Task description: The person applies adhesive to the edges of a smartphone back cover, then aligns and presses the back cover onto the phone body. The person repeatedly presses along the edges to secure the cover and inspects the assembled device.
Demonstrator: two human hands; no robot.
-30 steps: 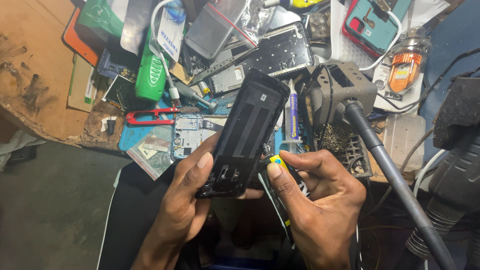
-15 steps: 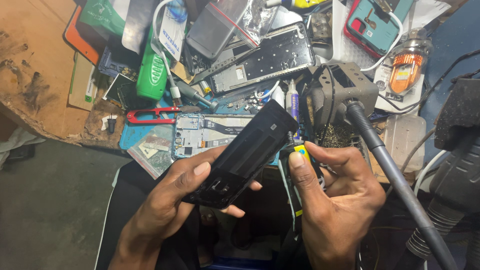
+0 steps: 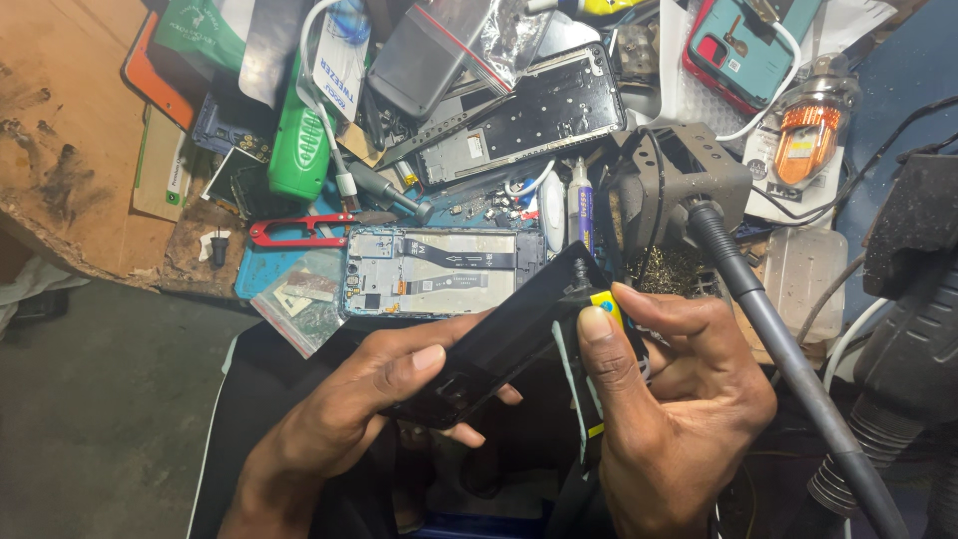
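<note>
I see my left hand (image 3: 339,419) with its fingers closed around a black phone back cover (image 3: 499,344), held tilted just below the open phone frame (image 3: 439,271) lying on the desk (image 3: 70,120). My right hand (image 3: 679,419) pinches a small yellow tool (image 3: 606,304) against the cover's upper end.

Head view, steeply down, close.

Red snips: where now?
Head view, left of centre: the red snips lie on the blue mat, below the green case, left of the opened phone frame.
</note>
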